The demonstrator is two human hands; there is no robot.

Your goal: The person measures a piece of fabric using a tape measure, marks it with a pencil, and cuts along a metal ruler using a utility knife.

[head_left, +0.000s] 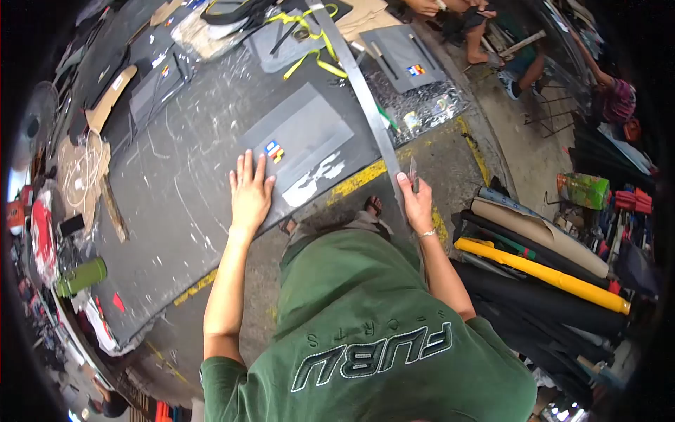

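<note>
Steadily brace the grey rectangular sheet by left hand — flat, fingers parted — and level the long silver metal strip clamped in right hand with slim dark tool.

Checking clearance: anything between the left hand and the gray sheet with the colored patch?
Nothing visible: the left hand lies palm-down, its fingers at the edge of the gray sheet, close to the colored patch.

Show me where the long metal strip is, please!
In the head view, the long metal strip slants down from the top centre, right of the gray sheet, to the person's right hand.
</note>
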